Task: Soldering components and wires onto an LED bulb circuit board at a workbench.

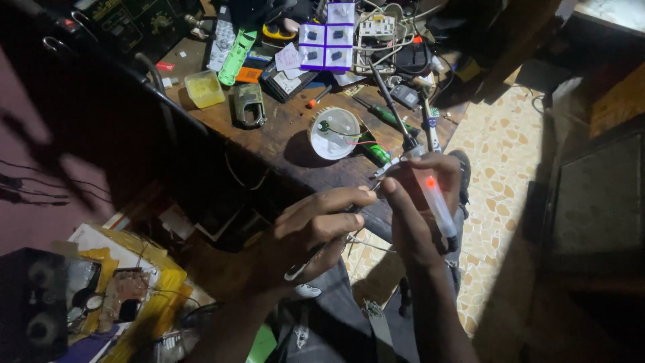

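Carefully, the right hand (420, 195), clamped on a white pen-shaped tool with a glowing red light (435, 202), should stay steady above the wooden workbench (282, 141) edge while the left hand (316, 232) pinches a thin probe (299, 267) close beside its tip.

2 bare hands show: the left hand (316, 225) and the right hand (420, 195). The right one grips 1 pen-shaped tool with 1 glowing red light (431, 182). On the wooden workbench (282, 138) lie 1 round white lamp base (334, 132), 1 yellow plastic box (204, 89), 1 green casing (237, 57), 1 padlock (248, 105) and 2 green-handled screwdrivers (388, 117). A purple-edged organiser (327, 37) shows 5 small clear compartments. 1 orange-tipped tool (313, 103) lies near it.
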